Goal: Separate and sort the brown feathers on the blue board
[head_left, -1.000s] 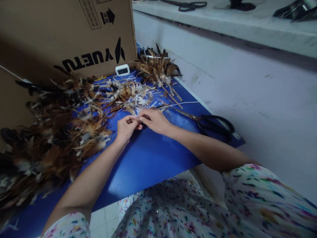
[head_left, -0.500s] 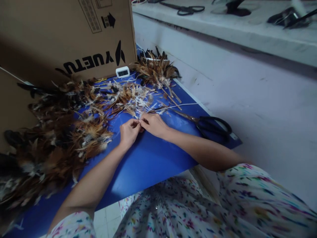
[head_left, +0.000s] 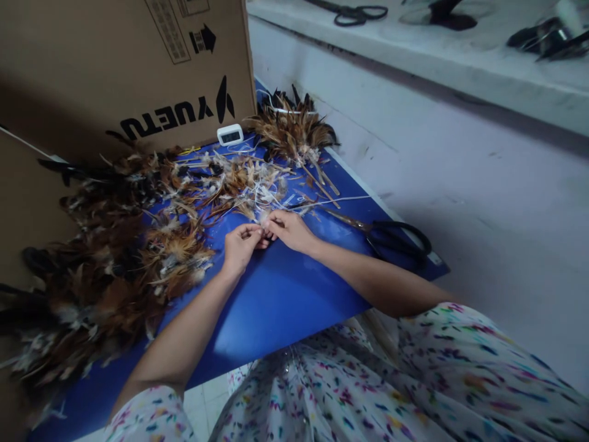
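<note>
My left hand (head_left: 242, 247) and my right hand (head_left: 291, 230) meet over the blue tabletop (head_left: 267, 301), thumbs and fingertips pinched together. Between the fingertips shows a small pale, fluffy feather (head_left: 264, 217), mostly covered by the fingers. Just beyond the hands lies a loose heap of brown and white feathers (head_left: 237, 178) mixed with thin white strips (head_left: 264, 195). Scissors with black handles (head_left: 399, 239) rest on the table to the right of my right hand, near my forearm.
Large piles of brown feathers (head_left: 101, 276) cover the table's left side. A feather bundle with sticks (head_left: 294, 129) lies at the back. A cardboard box (head_left: 184, 73) and a small white digital timer (head_left: 230, 134) stand behind. A ledge (head_left: 414, 46) along the wall holds more scissors (head_left: 361, 14).
The pale fluff between the fingertips shows more now. My right fingers have shifted and spread slightly, and the view has turned a little to the left.
</note>
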Motion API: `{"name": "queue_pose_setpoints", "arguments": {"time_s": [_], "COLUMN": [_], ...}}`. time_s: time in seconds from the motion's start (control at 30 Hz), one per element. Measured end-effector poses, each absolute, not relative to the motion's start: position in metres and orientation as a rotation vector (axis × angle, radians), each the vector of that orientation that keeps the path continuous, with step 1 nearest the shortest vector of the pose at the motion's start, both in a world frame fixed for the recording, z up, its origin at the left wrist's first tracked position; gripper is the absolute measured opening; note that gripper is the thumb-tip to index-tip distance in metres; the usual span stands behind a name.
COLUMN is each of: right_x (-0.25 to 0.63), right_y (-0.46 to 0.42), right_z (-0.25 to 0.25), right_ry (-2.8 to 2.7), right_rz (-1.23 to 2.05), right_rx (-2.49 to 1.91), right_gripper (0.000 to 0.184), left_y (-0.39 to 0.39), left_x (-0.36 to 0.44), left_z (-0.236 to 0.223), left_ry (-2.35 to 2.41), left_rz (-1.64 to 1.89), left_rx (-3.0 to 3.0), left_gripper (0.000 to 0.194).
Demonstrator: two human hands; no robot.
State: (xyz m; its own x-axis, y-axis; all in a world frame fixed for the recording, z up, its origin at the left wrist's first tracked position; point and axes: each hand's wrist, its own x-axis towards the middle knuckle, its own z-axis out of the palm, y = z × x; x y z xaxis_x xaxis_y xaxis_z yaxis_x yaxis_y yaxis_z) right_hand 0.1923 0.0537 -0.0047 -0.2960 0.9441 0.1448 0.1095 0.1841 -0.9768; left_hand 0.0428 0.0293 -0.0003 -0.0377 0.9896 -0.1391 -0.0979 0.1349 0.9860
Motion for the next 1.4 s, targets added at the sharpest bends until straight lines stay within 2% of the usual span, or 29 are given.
{"name": "queue_pose_setpoints", "arguments": {"time_s": [0.43,1.4], "right_x": [0.1936,0.1887], "right_y": [0.0539,0.0515], "right_z": [-0.0054,-0.0029], "right_ry": [-1.549,-1.601], "right_rz": [1.297,1.253], "right_rx": [-0.985,-1.052], "right_gripper": [0.006,0.009], "left_y": [0.0320,0.0313], "left_x": [0.0378,0.0383], "left_z": [0.0048,0.0081], "left_ry": [1.211,1.221], "left_rz": [1.102,1.072], "left_rx": [0.924,0.969], "left_gripper": [0.044,0.040]}}
